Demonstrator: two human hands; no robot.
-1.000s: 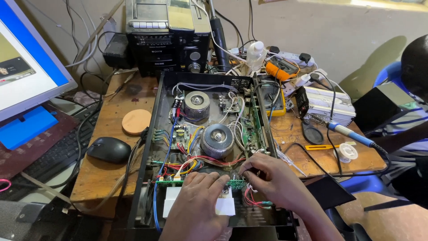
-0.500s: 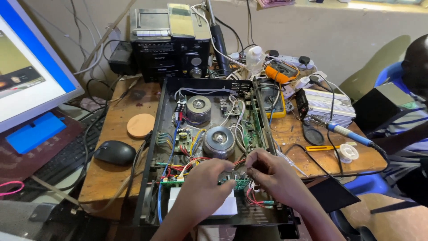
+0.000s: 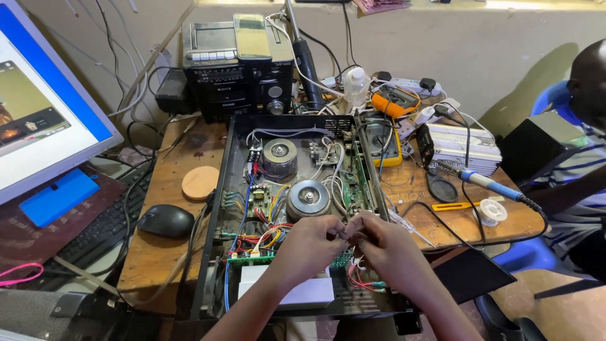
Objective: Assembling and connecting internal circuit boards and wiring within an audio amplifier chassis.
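Observation:
An open black amplifier chassis (image 3: 232,151) lies on the wooden bench, with two round transformers (image 3: 308,199) and coloured wiring inside. My left hand (image 3: 304,249) and my right hand (image 3: 386,247) hover over its near end, fingertips meeting. Between them they pinch a thin wire (image 3: 344,233) above a green circuit board (image 3: 245,259). What the wire's far end joins is hidden by my fingers. A white block (image 3: 303,292) sits just below my left wrist.
A black mouse (image 3: 165,221) and a round wooden disc (image 3: 200,183) lie left of the chassis, with a monitor (image 3: 44,126) and keyboard (image 3: 104,230) beyond. A blue-handled soldering iron (image 3: 489,184), solder spool (image 3: 491,211) and yellow meter (image 3: 386,137) are right. A seated person (image 3: 584,151) is far right.
My hands have risen from the front of the board and drawn together, fingertips now pinching the wire. The view has shifted slightly down and right.

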